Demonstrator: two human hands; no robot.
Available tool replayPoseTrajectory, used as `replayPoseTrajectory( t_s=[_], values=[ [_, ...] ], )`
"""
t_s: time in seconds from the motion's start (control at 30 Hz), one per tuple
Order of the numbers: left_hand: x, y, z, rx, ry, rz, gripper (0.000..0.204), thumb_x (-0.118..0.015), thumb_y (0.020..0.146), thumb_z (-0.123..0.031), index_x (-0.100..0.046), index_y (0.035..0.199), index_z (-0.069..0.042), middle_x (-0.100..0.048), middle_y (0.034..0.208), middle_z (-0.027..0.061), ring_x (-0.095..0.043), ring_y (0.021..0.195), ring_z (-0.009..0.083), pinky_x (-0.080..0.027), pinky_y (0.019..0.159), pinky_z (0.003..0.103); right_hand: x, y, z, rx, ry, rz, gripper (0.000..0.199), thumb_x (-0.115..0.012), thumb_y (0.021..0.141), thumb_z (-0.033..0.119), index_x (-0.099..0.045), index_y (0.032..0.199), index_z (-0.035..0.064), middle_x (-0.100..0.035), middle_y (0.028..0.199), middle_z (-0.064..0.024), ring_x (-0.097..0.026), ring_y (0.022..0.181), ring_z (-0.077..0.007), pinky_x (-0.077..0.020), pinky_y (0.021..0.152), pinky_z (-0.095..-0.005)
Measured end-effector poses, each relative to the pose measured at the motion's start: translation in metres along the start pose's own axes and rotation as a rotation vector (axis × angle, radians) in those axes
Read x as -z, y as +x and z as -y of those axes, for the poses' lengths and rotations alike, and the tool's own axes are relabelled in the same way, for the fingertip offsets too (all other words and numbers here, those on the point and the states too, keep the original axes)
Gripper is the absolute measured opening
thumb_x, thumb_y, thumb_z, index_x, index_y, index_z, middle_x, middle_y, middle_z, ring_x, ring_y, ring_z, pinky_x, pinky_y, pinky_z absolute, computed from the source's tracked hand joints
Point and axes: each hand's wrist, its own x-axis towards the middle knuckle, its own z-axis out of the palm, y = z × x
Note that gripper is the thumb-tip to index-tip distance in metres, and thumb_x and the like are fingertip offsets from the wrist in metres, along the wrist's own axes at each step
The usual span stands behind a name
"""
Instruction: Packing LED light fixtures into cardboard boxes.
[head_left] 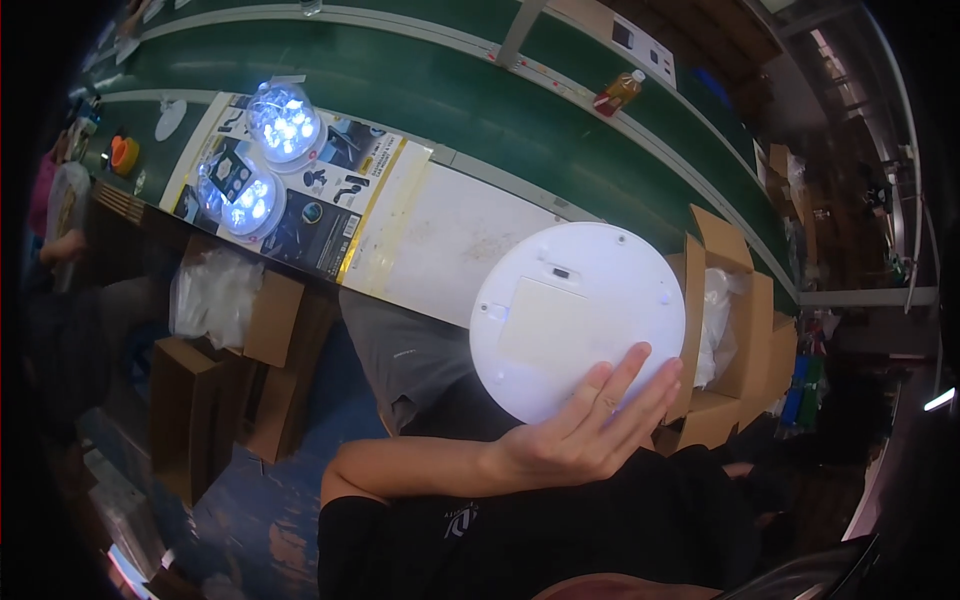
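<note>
A white round base (545, 240), with a rectangular cover, a small slide switch and screw holes, faces up in front of me. My left hand (585, 425) grips its lower right rim, several fingers stretched across the flat face and the thumb hidden. What lies under the base is out of sight, and no part of my right hand can be made out. Farther left, two lit lamps with clear domes, one farther back (285, 125) and one nearer (250, 205), stand on a printed cardboard sheet (335, 205). A dark card (233, 176) rests against the nearer lamp.
Beside the base on the right is an open carton (755, 330) with clear plastic bags. Lower left stand more cartons (195, 410) and plastic bags (215, 295). A drink bottle (619, 92) and an orange tape dispenser (124, 155) are on the green bench (400, 70). Another person's hand (66, 246) shows far left.
</note>
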Motion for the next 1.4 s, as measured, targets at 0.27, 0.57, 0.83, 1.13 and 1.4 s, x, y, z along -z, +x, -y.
replayPoseTrajectory(
  t_s=[0.27,0.57,0.83,1.13,1.4],
  values=[
    [0.005,-0.016,0.032,0.119,-0.162,-0.049,0.030,-0.058,0.095,-0.022,-0.070,0.122,-0.015,-0.066,0.134,0.0002,-0.063,0.123,0.0276,-0.050,0.097,0.033,0.008,-0.002,0.000,-0.006,0.139,0.137,0.039,-0.053,0.097,0.000,-0.054,0.136,-0.0019,-0.060,0.133,-0.0145,-0.058,0.121,-0.0240,-0.0428,0.109,-0.0390],
    [-0.060,-0.126,0.078,1.217,-1.692,-0.615,0.086,-0.061,0.086,0.009,-0.014,0.157,0.003,-0.026,0.162,0.0178,-0.036,0.145,0.0283,-0.033,0.117,0.038,-0.065,0.021,0.073,0.360,-1.048,0.289,0.034,-0.047,0.079,-0.017,-0.073,0.093,-0.0012,-0.064,0.111,-0.0123,-0.058,0.114,-0.0270,-0.0441,0.101,-0.0344],
    [-0.126,-0.209,0.058,1.515,-2.146,-0.701,0.059,-0.045,0.104,-0.020,-0.024,0.157,-0.006,-0.037,0.157,0.0080,-0.037,0.143,0.0227,-0.029,0.118,0.038,-0.124,0.024,0.053,0.214,-1.123,0.694,0.028,-0.067,0.084,-0.004,-0.073,0.110,0.0037,-0.068,0.107,-0.0122,-0.061,0.105,-0.0293,-0.0507,0.091,-0.0374],
    [-0.116,-0.211,0.092,1.325,-2.264,-0.697,0.058,-0.050,0.101,-0.031,-0.030,0.153,-0.013,-0.040,0.153,0.0120,-0.040,0.139,0.0297,-0.028,0.118,0.049,-0.121,0.050,0.028,0.093,-1.148,0.532,0.030,-0.075,0.081,0.005,-0.073,0.111,0.0048,-0.073,0.103,-0.0099,-0.064,0.085,-0.0207,-0.0520,0.076,-0.0320],
    [-0.149,-0.225,0.100,1.690,-1.989,-0.501,0.068,-0.019,0.106,-0.056,-0.029,0.155,-0.010,-0.035,0.158,0.0079,-0.034,0.144,0.0253,-0.027,0.120,0.043,-0.108,0.052,0.020,0.197,-1.140,0.750,0.033,-0.077,0.078,0.005,-0.072,0.110,0.0026,-0.071,0.116,-0.0122,-0.065,0.108,-0.0288,-0.0535,0.091,-0.0373]
  ],
)
